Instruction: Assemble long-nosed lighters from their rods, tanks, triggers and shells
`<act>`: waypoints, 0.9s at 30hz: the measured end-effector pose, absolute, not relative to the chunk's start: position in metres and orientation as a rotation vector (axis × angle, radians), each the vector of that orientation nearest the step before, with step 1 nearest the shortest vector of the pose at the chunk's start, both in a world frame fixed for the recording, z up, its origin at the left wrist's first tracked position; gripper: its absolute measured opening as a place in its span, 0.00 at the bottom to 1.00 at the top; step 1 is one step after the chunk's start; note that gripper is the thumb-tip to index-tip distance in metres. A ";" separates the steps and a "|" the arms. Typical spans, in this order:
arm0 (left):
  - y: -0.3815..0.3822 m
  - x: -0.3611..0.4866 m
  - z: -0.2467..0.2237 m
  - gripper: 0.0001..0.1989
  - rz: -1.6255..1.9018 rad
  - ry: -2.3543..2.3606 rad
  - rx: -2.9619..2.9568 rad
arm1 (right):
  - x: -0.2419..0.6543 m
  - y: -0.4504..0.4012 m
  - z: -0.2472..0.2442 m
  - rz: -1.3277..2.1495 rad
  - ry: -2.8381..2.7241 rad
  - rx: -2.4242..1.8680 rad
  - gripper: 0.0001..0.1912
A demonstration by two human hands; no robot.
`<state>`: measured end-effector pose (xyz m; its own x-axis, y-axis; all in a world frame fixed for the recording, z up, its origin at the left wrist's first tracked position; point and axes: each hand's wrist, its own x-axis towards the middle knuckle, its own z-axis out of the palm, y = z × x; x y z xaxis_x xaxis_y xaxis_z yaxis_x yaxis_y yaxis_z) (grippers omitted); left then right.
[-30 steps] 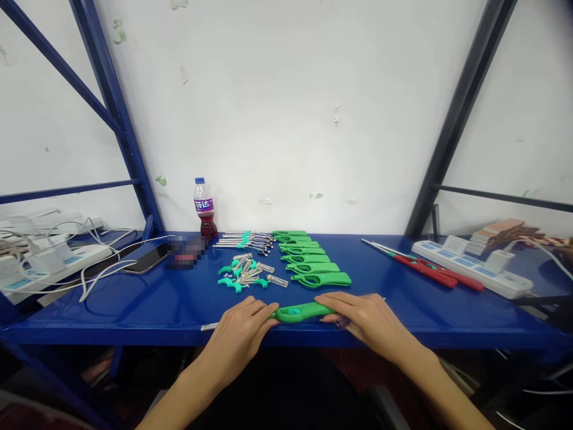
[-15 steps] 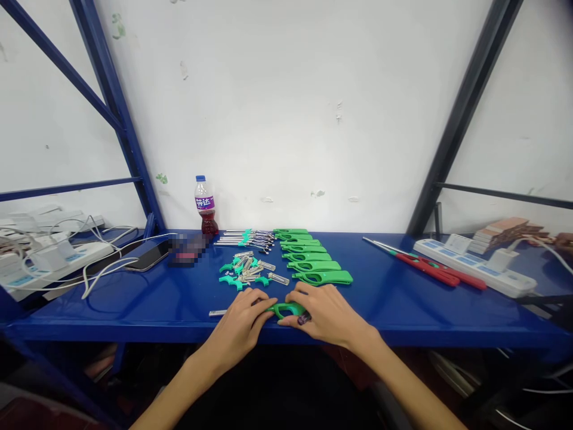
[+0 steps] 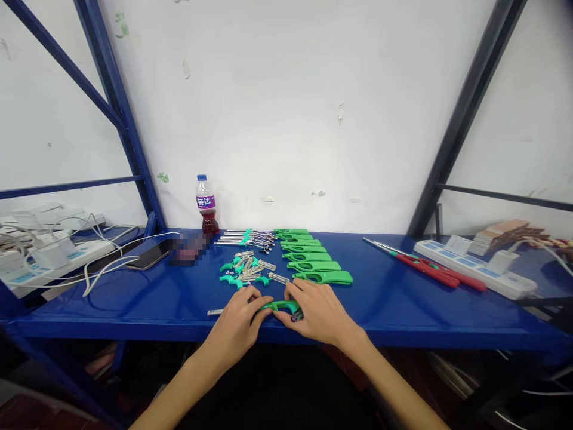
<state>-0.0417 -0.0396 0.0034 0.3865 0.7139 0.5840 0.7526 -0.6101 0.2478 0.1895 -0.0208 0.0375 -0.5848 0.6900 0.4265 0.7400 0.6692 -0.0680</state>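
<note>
Near the table's front edge, both hands grip a long-necked green lighter (image 3: 283, 305). My left hand (image 3: 239, 313) is closed around its neck end; a metal tube (image 3: 214, 312) sticks out on the left past the fingers. My right hand (image 3: 316, 310) is closed on the handle end, with the thumb by the trigger opening, and a small dark part shows beside it. The fingers cover much of the lighter. Just beyond the hands is a loose pile of clear fuel tanks (image 3: 250, 276) and teal triggers (image 3: 230, 279). Several green lighter casings (image 3: 329, 277) lie stacked in a column behind my right hand.
Metal lighter tubes with wires (image 3: 235, 239) lie at the back. A drink bottle (image 3: 207, 206) stands against the wall, with a phone (image 3: 150, 254) to its left. Red lighters (image 3: 432, 272) and a power strip (image 3: 478, 269) are on the right; another strip and white cables (image 3: 96, 272) on the left.
My right hand has moved slightly left along the lighter, closer to my left hand. Less of the handle shows between them. The parts on the table stay put.
</note>
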 end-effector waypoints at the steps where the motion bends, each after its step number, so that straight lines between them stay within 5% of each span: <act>1: -0.039 -0.042 0.004 0.14 -1.041 -1.359 -2.563 | 0.189 -0.021 0.038 -0.164 -2.459 -1.124 0.18; 11: -0.035 -0.047 0.008 0.14 -1.064 -1.364 -2.589 | 0.189 -0.023 0.034 -0.157 -2.416 -1.172 0.23; 27: -0.038 -0.045 0.010 0.08 -1.082 -1.402 -2.615 | 0.185 -0.026 0.035 -0.160 -2.366 -1.204 0.19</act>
<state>-0.0449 -0.0378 0.0095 0.3711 0.7407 0.5600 0.7295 -0.6057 0.3177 0.1847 -0.0262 0.0346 -0.4996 0.7317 0.4637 0.7874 0.6068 -0.1092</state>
